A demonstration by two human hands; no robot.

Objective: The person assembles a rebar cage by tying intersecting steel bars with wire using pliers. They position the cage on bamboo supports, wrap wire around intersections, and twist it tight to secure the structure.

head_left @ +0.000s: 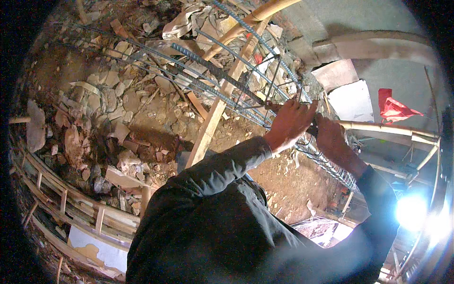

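A long cage of ribbed steel rebar (222,93) with square stirrups (272,81) runs from the upper left down to the right. My left hand (289,122) is closed over the bars, fingers curled at a stirrup. Close beside it on the right, my right hand (332,141) has its fingers bent round a small dark object whose kind I cannot tell. Both hands nearly touch and partly hide the bars beneath them. A thick dark rebar (215,71) ends by my left thumb.
A wooden plank (211,128) crosses under the cage, and a bamboo pole (250,20) lies over its far end. Broken rubble (109,99) covers the ground at left. On the right are a white board (351,101), a red cloth (397,108) and a bright lamp (410,212).
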